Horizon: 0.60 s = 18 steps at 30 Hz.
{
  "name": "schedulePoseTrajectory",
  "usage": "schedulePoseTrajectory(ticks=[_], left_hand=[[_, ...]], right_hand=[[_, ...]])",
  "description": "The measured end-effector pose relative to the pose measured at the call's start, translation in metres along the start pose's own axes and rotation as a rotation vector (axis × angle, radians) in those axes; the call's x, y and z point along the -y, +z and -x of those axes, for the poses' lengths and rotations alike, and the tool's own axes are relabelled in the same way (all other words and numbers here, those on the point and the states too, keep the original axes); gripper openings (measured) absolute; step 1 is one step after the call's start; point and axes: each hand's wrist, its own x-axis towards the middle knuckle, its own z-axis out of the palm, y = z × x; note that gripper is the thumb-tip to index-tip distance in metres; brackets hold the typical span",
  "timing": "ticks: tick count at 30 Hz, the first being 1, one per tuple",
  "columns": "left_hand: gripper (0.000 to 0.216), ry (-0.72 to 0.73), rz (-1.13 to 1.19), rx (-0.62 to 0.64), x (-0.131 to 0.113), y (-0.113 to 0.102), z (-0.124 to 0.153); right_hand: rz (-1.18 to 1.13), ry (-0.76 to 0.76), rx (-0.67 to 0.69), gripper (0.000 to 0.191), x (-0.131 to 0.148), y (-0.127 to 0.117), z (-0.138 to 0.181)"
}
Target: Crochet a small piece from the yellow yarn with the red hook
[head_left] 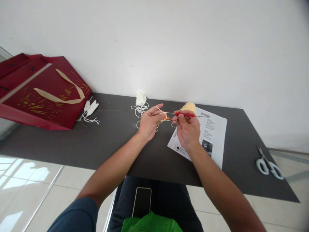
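Over the middle of the dark table, my right hand grips a crochet hook by its red handle, the thin shaft pointing toward my other hand. Pale yellow yarn runs around the raised fingers of my left hand, whose thumb and fingers pinch it. A small orange piece shows at the left fingertips; its kind is unclear. Strands of yarn stretch between the two hands. Behind my right hand lies a pale yellow yarn ball, partly hidden.
White printed sheets lie under my right forearm. White yarn is heaped by the wall, and small white tasselled pieces lie beside a dark red gift bag. Scissors rest near the table's right edge. A phone is on my lap.
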Motion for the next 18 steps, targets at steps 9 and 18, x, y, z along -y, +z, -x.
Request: schedulePoseTrajectory(ticks=[9, 18], left_hand=[[0.046, 0.059, -0.018, 0.035, 0.002, -0.001, -0.001], [0.040, 0.101, -0.190, 0.089, -0.006, -0.005, -0.001]], right_hand=[[0.060, -0.065, 0.032, 0.016, 0.003, -0.003, -0.003], [0.178, -0.152, 0.134, 0.017, 0.004, -0.011, -0.005]])
